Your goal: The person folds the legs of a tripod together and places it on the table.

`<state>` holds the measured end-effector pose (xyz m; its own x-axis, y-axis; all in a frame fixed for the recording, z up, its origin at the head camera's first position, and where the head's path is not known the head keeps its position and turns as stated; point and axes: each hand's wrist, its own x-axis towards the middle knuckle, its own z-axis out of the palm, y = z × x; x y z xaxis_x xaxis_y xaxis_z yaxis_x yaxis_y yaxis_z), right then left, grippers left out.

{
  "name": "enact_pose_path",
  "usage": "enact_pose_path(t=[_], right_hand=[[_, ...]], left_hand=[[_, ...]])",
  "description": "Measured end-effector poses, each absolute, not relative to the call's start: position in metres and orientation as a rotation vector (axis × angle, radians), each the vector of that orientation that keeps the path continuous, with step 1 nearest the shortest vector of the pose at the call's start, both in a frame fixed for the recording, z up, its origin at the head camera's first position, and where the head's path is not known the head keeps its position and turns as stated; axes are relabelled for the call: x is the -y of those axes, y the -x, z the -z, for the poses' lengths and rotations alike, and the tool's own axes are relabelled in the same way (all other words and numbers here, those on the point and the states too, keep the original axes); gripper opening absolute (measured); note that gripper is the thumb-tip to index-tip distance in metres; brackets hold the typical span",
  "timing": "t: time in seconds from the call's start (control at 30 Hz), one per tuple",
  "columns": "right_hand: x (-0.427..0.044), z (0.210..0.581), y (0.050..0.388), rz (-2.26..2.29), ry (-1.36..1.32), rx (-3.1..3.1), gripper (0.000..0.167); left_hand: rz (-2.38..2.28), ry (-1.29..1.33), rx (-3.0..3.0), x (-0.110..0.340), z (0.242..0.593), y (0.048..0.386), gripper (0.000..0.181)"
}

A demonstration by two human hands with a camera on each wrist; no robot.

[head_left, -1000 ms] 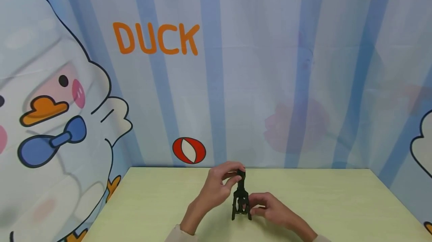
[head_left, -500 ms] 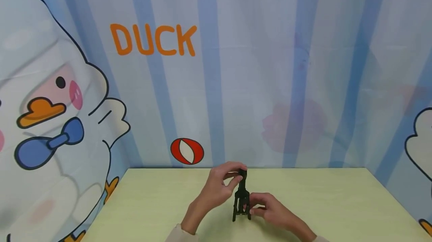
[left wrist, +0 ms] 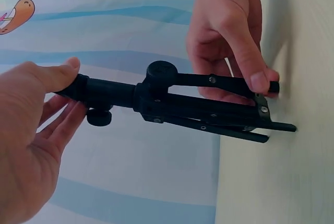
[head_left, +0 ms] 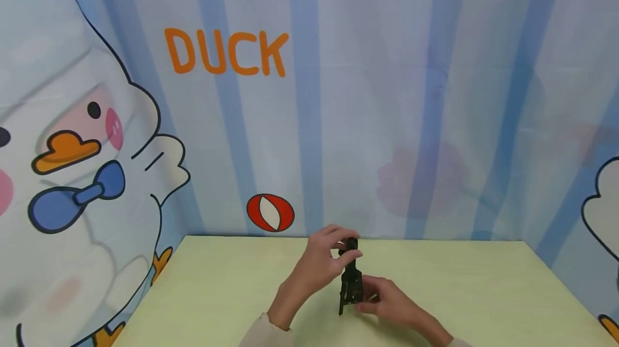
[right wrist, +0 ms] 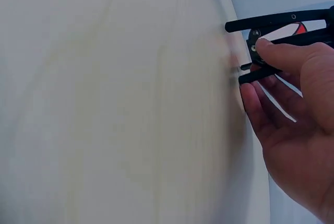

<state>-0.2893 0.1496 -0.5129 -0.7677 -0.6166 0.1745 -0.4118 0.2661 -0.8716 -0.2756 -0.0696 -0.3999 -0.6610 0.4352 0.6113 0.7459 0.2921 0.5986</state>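
A small black tripod (head_left: 351, 278) stands roughly upright at the table's middle, its legs drawn close together. My left hand (head_left: 319, 261) grips its top, thumb on one side and fingers on the other. Low on the tripod, my right hand (head_left: 389, 301) pinches a leg near its foot, as the left wrist view also shows. There a round knob (left wrist: 98, 117) sticks out beneath the tripod's neck, and the leg ends lie at or close to the tabletop. In the right wrist view, the thumb (right wrist: 287, 56) presses by a hinged brace between the legs.
The pale yellow table (head_left: 217, 293) reaches back to a blue-striped curtain (head_left: 358, 94) printed with ducks and the word DUCK. Side curtains border the table left and right.
The tripod's legs have gone from spread to closer together. The tripod and my left hand have shifted slightly right; my right thumb and fingers have moved in on a leg.
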Motion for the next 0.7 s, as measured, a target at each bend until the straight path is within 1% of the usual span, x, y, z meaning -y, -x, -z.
enact_pose_path(t=[0.23,0.4,0.7], right_hand=[[-0.136,0.519,0.295,1.495,0.988,-2.440,0.019],[-0.134,0.519,0.297,1.506,0.969,-2.423,0.017],[-0.135,0.520,0.296,1.585,0.968,-2.355,0.020]], left_hand=[[1.106,1.025,2.376,0.068,0.384,0.272,0.021],[0.980,0.982,2.466,0.063,0.375,0.271,0.021],[1.061,1.014,2.499,0.070,0.368,0.271,0.015]])
